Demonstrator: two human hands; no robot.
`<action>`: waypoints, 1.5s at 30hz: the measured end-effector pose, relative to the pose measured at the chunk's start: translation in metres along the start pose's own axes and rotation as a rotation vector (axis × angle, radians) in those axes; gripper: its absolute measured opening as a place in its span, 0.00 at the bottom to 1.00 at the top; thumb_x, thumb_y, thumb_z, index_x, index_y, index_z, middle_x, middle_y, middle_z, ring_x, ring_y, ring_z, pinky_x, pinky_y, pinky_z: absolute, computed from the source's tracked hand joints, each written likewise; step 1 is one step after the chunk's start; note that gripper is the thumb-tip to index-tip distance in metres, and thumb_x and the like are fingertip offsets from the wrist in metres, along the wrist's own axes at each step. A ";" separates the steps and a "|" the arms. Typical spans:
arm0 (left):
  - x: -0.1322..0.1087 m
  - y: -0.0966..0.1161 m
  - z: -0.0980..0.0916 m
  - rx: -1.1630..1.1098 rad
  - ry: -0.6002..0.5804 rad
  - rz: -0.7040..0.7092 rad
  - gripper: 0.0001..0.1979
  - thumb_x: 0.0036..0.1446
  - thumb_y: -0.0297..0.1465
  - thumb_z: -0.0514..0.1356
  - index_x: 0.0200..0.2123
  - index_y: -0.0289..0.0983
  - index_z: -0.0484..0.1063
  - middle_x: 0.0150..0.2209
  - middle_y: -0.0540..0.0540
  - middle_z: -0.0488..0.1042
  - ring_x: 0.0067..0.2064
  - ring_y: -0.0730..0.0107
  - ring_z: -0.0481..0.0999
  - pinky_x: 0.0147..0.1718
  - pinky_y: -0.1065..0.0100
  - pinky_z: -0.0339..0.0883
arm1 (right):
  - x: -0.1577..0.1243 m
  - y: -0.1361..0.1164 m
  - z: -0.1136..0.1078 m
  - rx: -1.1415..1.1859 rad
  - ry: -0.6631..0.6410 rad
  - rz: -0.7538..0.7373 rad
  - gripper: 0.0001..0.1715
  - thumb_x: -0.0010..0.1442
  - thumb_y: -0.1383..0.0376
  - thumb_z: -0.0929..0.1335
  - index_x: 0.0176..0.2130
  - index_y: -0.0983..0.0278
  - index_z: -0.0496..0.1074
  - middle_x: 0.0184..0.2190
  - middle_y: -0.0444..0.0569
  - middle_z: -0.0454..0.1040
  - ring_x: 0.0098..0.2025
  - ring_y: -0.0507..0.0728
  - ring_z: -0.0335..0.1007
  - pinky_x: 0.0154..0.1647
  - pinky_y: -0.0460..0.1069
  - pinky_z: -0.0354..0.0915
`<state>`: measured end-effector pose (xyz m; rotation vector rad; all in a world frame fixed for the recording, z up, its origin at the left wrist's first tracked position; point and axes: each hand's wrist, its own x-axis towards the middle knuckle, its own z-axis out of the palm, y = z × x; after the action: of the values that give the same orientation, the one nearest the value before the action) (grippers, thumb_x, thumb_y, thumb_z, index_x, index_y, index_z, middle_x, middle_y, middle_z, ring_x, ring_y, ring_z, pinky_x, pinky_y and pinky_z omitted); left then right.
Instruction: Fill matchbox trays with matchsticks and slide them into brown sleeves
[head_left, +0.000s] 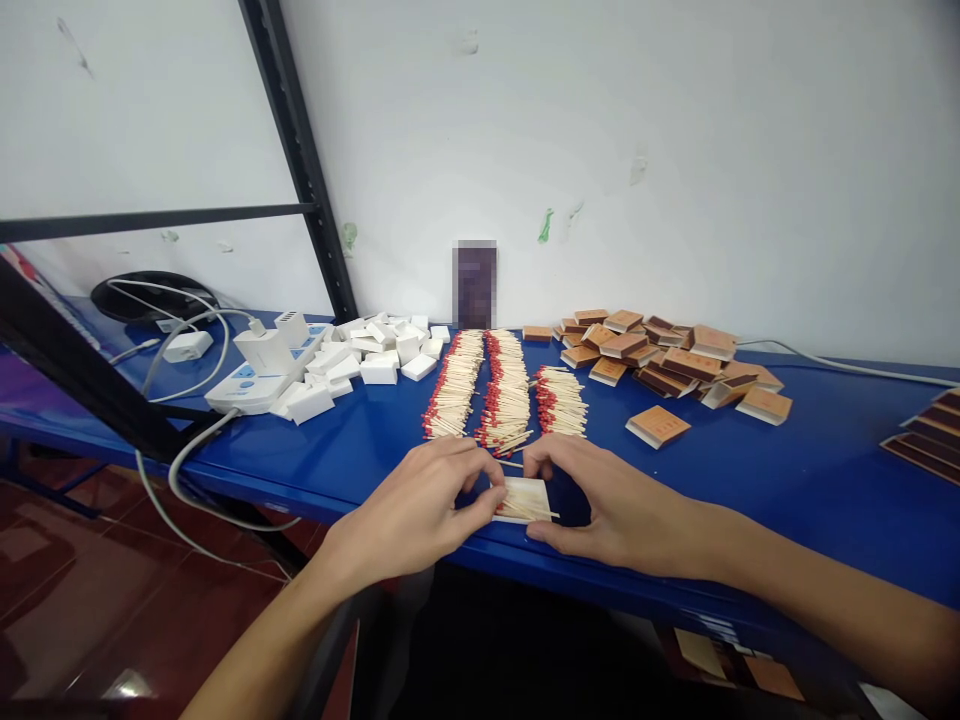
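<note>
Both hands meet at the front edge of the blue table (787,470). Between them sits a small white matchbox tray (523,500) filled with matches. My left hand (420,510) pinches the tray's left end with thumb and fingers. My right hand (607,505) curls round its right end, fingers over the top. Just beyond the tray lie three rows of red-tipped matches (504,390).
A heap of white inner trays (367,360) lies at the left, beside a white power strip (255,380) with cables. Orange-brown matchbox sleeves (667,360) are piled at the right, more at the far right edge (930,425). A black metal frame (300,150) rises at the left.
</note>
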<state>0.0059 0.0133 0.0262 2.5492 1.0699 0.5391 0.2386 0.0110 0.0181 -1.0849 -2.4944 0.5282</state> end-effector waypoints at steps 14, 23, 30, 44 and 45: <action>0.000 -0.006 0.009 0.015 -0.035 0.106 0.11 0.62 0.38 0.62 0.45 0.40 0.76 0.45 0.46 0.73 0.48 0.62 0.71 0.50 0.60 0.63 | 0.002 0.000 -0.002 0.115 -0.063 -0.082 0.12 0.71 0.60 0.60 0.36 0.61 0.66 0.37 0.47 0.68 0.40 0.56 0.64 0.43 0.52 0.63; -0.002 -0.003 0.004 0.016 -0.081 0.095 0.11 0.64 0.37 0.60 0.47 0.41 0.75 0.46 0.47 0.72 0.50 0.62 0.69 0.53 0.60 0.61 | 0.003 0.000 0.001 0.135 -0.051 -0.014 0.15 0.71 0.57 0.59 0.38 0.61 0.69 0.39 0.48 0.69 0.42 0.56 0.65 0.45 0.54 0.62; -0.004 0.001 0.007 0.023 -0.075 0.054 0.11 0.66 0.37 0.58 0.49 0.41 0.73 0.47 0.48 0.72 0.51 0.63 0.68 0.53 0.60 0.60 | 0.001 0.000 0.007 -0.079 0.024 -0.129 0.13 0.63 0.57 0.68 0.44 0.63 0.71 0.41 0.51 0.73 0.43 0.60 0.67 0.46 0.57 0.62; -0.003 -0.001 0.012 0.013 0.001 0.060 0.11 0.63 0.39 0.62 0.45 0.41 0.74 0.45 0.50 0.76 0.50 0.64 0.70 0.51 0.62 0.60 | 0.008 -0.008 0.013 0.053 0.087 -0.027 0.09 0.65 0.66 0.66 0.32 0.63 0.71 0.33 0.46 0.72 0.37 0.54 0.67 0.40 0.51 0.63; -0.002 -0.001 0.013 0.012 0.015 0.065 0.11 0.61 0.38 0.63 0.44 0.40 0.74 0.45 0.51 0.76 0.49 0.65 0.71 0.51 0.62 0.60 | 0.008 -0.007 0.013 0.075 0.090 -0.004 0.09 0.65 0.65 0.67 0.31 0.63 0.72 0.33 0.46 0.72 0.37 0.54 0.68 0.39 0.50 0.63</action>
<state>0.0094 0.0106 0.0138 2.6024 1.0007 0.5718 0.2227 0.0101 0.0119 -1.0520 -2.3787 0.5550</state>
